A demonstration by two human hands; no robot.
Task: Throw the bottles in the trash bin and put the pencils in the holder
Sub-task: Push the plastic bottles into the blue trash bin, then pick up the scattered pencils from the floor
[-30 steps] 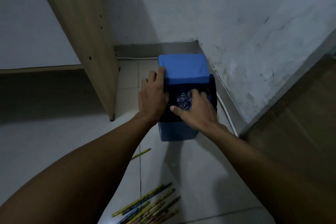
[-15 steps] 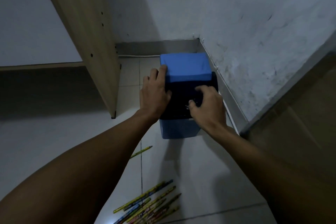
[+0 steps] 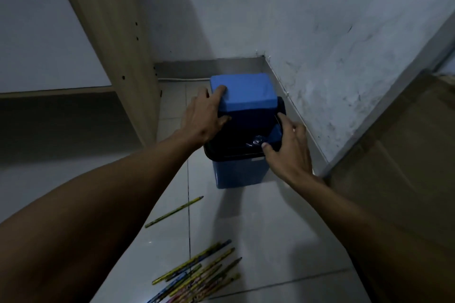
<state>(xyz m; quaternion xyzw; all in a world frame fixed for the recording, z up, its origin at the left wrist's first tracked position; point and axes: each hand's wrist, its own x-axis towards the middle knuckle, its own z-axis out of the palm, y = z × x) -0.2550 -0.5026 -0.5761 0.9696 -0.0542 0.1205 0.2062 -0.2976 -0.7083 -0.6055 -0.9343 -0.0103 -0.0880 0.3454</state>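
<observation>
A blue trash bin (image 3: 238, 174) with a black rim stands on the floor in the corner. My left hand (image 3: 205, 115) grips the left edge of its blue swing lid (image 3: 246, 92), fingers on top and thumb underneath, holding it tilted. A clear plastic bottle (image 3: 257, 141) glints inside the dark opening. My right hand (image 3: 289, 147) rests with fingers spread at the bin's right rim and holds nothing. Several pencils (image 3: 197, 275) lie in a loose pile on the tiles below, and one pencil (image 3: 174, 211) lies apart nearer the bin. No holder is in view.
A wooden furniture panel (image 3: 110, 32) rises left of the bin. A brown cardboard box (image 3: 406, 155) stands at the right. A white cable (image 3: 182, 79) runs along the baseboard behind the bin, against the grey walls.
My right hand has drawn back out of the bin opening, leaving the bottle inside. My left hand has shifted up along the lid's left edge.
</observation>
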